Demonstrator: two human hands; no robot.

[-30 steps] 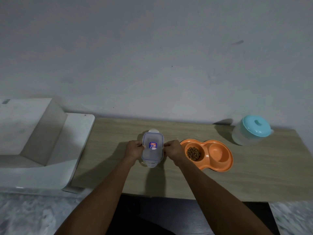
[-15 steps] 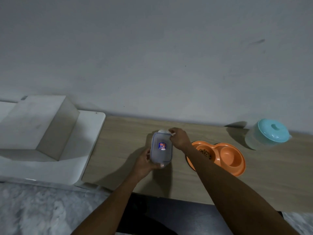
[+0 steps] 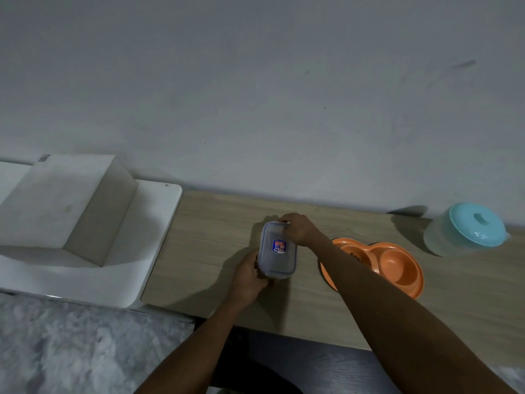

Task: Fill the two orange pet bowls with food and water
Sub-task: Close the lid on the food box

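Both my hands grasp the lidded clear food container (image 3: 277, 250) on the wooden table (image 3: 204, 251): my left hand (image 3: 247, 277) clasps its near end, my right hand (image 3: 300, 229) pinches the clasp at its far end. The lid carries a small blue, red and white sticker (image 3: 279, 246), its writing too small to read. Just right of my right hand, partly under that forearm, sits the orange double pet bowl (image 3: 395, 265), kibble (image 3: 355, 255) in its left cup. Farther right stands a teal-lidded water container (image 3: 468, 230).

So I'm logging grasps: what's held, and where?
The lidded food container: left hand at its near end, right hand on its far end.
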